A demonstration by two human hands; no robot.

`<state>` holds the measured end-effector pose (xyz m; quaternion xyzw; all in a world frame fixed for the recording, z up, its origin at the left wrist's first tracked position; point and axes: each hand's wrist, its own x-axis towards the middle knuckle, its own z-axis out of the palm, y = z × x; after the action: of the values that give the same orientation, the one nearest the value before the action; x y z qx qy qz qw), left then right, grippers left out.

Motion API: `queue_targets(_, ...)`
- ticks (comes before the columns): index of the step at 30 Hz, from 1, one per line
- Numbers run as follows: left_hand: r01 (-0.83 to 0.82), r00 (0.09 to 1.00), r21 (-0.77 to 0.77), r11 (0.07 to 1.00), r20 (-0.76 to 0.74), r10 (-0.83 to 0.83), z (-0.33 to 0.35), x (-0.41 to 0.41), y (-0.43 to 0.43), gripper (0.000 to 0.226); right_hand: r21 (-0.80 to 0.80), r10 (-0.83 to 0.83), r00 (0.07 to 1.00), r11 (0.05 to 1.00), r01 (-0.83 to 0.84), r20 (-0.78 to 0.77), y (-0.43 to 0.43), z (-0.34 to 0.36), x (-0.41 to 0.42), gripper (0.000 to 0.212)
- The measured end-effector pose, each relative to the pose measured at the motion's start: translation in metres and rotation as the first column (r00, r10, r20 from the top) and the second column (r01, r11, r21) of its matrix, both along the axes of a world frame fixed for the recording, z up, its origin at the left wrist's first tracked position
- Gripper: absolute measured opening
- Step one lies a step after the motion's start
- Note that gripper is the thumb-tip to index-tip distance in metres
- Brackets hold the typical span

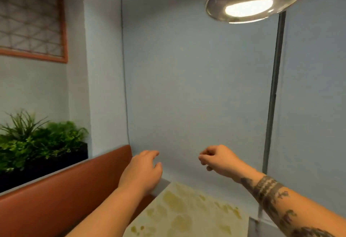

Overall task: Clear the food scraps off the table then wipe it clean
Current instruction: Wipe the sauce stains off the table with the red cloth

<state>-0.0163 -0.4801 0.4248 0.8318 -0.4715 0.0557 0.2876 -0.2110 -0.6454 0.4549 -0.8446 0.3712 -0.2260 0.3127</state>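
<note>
Yellowish smears are noted on the table (187,216) below both raised hands — left hand (144,171) loosely spread, right hand (219,160) curled, nothing held — residue judged soft, slippery, better wiped than pinched.

No words, labels, brands, numbers or signs can be read anywhere in this view. The dark marks on the right forearm (277,197) are tattoo patterns, with no letters or figures that can be made out.
</note>
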Motion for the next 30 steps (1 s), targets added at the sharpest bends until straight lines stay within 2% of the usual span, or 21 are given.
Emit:
queue_targets(5,0.064,0.998,-0.025,0.998,-0.005,-0.064,0.031,-0.023,-0.002,0.048,0.074,0.004,1.000,0.997,-0.006,0.027,0.044,0.027,-0.066,0.013)
queue_targets(7,0.069,0.997,-0.063,0.996,-0.017,-0.071,0.049,-0.030,0.010,0.049,0.082,0.032,0.999,0.996,-0.035,0.041,0.074,0.039,-0.087,0.044)
queue_targets(9,0.052,0.998,-0.117,0.992,-0.017,-0.055,0.072,-0.031,0.029,0.048,0.108,0.004,0.991,0.994,-0.019,0.136,0.081,0.050,-0.095,0.079)
queue_targets(10,0.043,0.999,-0.157,0.987,-0.013,-0.046,0.085,-0.030,0.038,0.047,0.137,-0.010,0.980,0.990,-0.018,0.201,0.087,0.063,-0.099,0.081)
queue_targets(13,0.029,1.000,-0.298,0.954,0.006,-0.029,0.133,-0.022,0.076,0.044,0.121,0.063,0.942,0.987,-0.109,0.331,0.130,0.123,-0.095,0.029)
queue_targets(14,0.025,1.000,-0.344,0.939,0.013,-0.022,0.147,-0.021,0.090,0.042,0.087,0.098,0.922,0.986,-0.140,0.374,0.138,0.140,-0.086,0.024)
queue_targets(18,0.009,1.000,-0.472,0.882,0.026,0.004,0.182,-0.019,0.142,0.034,-0.096,0.209,0.874,0.978,-0.186,0.439,0.178,0.189,-0.052,0.018)
queue_targets(24,-0.052,0.997,-0.489,0.871,0.018,0.070,0.177,0.006,0.170,0.034,-0.146,0.349,0.797,0.936,-0.319,0.493,0.212,0.183,0.011,0.018)
queue_targets(30,-0.106,0.993,-0.496,0.862,-0.010,0.116,0.141,0.024,0.143,0.032,-0.148,0.392,0.747,0.915,-0.374,0.536,0.185,0.146,0.052,0.012)
